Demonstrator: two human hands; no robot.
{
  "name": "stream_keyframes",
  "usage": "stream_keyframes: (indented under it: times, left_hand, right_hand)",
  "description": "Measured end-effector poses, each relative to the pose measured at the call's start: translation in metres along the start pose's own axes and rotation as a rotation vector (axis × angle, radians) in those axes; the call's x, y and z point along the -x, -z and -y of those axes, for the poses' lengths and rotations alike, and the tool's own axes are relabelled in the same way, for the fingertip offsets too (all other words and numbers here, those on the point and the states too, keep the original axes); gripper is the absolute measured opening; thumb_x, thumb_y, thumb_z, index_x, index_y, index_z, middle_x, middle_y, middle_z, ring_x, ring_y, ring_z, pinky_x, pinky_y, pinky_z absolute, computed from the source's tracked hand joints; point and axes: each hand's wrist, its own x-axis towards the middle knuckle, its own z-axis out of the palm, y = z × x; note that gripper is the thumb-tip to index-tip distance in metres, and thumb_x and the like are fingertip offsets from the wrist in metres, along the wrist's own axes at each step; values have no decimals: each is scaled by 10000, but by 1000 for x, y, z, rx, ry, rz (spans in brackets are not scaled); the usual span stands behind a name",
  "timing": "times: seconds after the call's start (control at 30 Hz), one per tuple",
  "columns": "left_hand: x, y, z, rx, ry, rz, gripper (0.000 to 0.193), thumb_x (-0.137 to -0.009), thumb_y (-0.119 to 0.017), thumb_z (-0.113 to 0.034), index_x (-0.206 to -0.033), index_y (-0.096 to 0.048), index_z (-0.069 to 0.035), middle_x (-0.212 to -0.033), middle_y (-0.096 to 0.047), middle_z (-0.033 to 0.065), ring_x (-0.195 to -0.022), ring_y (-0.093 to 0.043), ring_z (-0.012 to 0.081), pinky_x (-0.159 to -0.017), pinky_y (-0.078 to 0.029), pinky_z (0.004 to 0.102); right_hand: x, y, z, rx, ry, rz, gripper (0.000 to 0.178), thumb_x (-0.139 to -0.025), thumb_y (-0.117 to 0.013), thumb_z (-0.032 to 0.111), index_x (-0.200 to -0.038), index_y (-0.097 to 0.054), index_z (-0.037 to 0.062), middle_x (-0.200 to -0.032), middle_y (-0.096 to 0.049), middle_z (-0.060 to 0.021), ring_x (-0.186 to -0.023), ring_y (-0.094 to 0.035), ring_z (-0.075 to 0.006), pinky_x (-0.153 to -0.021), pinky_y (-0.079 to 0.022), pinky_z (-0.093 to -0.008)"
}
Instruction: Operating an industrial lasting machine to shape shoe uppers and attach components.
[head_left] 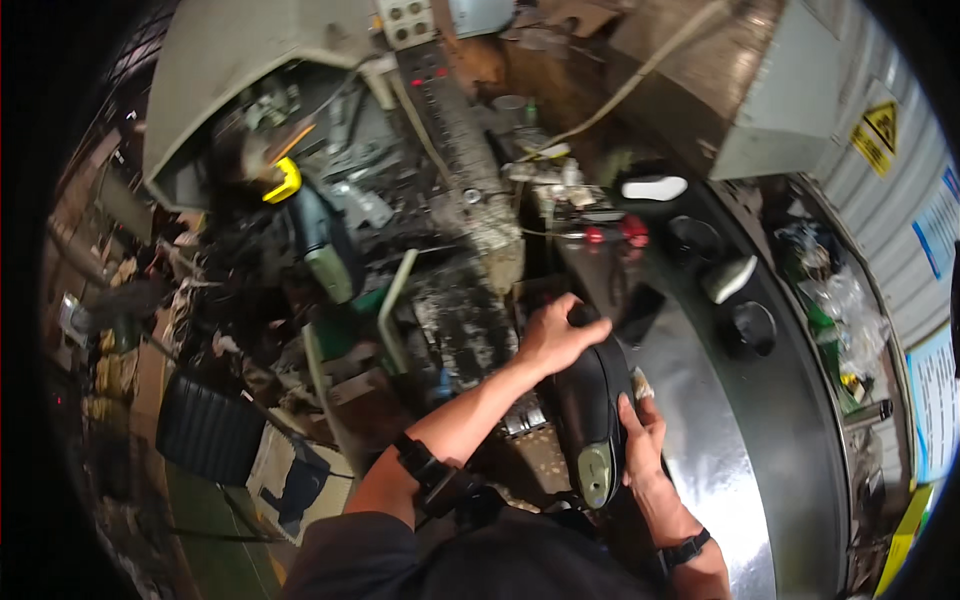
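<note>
Directly in front of me is a black shoe upper (588, 400) stretched over a last, whose pale green heel end (597, 472) with a small hole points toward my body. My left hand (562, 338) is closed over its far end. Against its right side lies my right hand (643, 437), with the thumb and fingers pressed on the upper near the heel. A small pale object (640, 382), too blurred to name, shows just beyond the right fingers. On the machine at the left sits a similar black shoe upper (322, 240) on a green-ended last, below a yellow part (284, 181).
At the right a dark curved conveyor belt (800, 450) runs past a shiny metal strip (715, 470). It carries a white sole-shaped piece (655, 188), a pale shoe-shaped piece (730, 278) and black bowl-like cups (752, 330). A red-handled tool (633, 231) lies ahead. A black chair (208, 428) stands left.
</note>
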Motion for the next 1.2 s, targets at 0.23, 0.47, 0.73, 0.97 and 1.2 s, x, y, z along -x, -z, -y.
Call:
stream_keyframes:
  times: [0.23,0.47,0.73,0.97,1.2]
  left_hand:
    - [-11,275,85,-490,-119,-1270,888,-731,-860,-182,-1452,-355,-68,-1378,-446,243,-1271,-447,387,-1045,-384,464]
    - [24,338,168,212,-187,-804,970,-754,-833,-102,-1552,-283,-96,-1398,-494,176,-1258,-516,289,-1047,-436,391]
    - [116,375,184,505,77,-444,682,-918,-670,-288,-1478,-400,-8,-1443,-487,148,-1374,-428,259,-1141,-320,400]
    - [62,369,118,1347,357,-647,427,-996,-580,-397,-1220,-648,-40,-1202,-683,85,-1080,-630,251,-996,-466,398]
    - [33,374,123,1435,450,-715,402,-992,-566,-360,-1219,-658,-42,-1252,-665,93,-1106,-620,256,-1026,-453,393]
  right_hand:
    - [-15,-206,-11,-159,-125,181,521,-920,-727,145,-1356,-504,-33,-1207,-647,-126,-1027,-649,-191,-900,-534,-332]
    - [-29,-322,-35,-204,-170,349,751,-875,-782,165,-1448,-356,-67,-1284,-580,-183,-1091,-627,-223,-893,-552,-364]
    - [-61,-396,-71,-302,-274,461,675,-881,-776,224,-1415,-436,-14,-1158,-642,-150,-1035,-633,-199,-861,-547,-340]
    - [-93,-448,-104,-341,-298,408,509,-956,-667,140,-1404,-453,23,-1167,-625,-132,-976,-637,-191,-791,-569,-352]
    - [-119,-464,-114,-238,-251,356,604,-973,-631,124,-1491,-338,19,-1273,-564,-156,-1055,-607,-210,-857,-555,-361]
